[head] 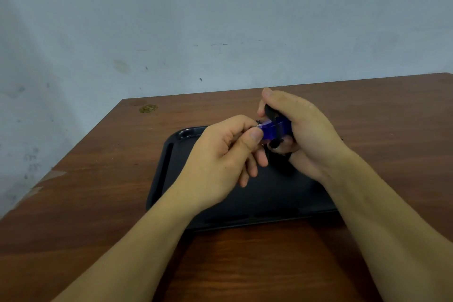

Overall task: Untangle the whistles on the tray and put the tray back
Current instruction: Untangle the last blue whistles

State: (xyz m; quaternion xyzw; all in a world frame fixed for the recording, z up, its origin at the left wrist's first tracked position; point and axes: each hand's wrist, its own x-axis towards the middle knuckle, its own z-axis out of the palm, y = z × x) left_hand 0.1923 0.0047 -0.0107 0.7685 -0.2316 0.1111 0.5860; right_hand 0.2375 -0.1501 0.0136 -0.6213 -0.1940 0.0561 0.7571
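Head view: black tray [169,154] on brown wooden table [98,203], pale wall [171,19] behind.

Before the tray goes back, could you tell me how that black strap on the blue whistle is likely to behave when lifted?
The black strap will probably hang limp; it droops from the hands toward the tray. It likely snags easily, since it loops around the blue whistle. It looks light, though most of it is hidden behind the right hand.

Right hand [297,130] hides most of the whistle [275,129].
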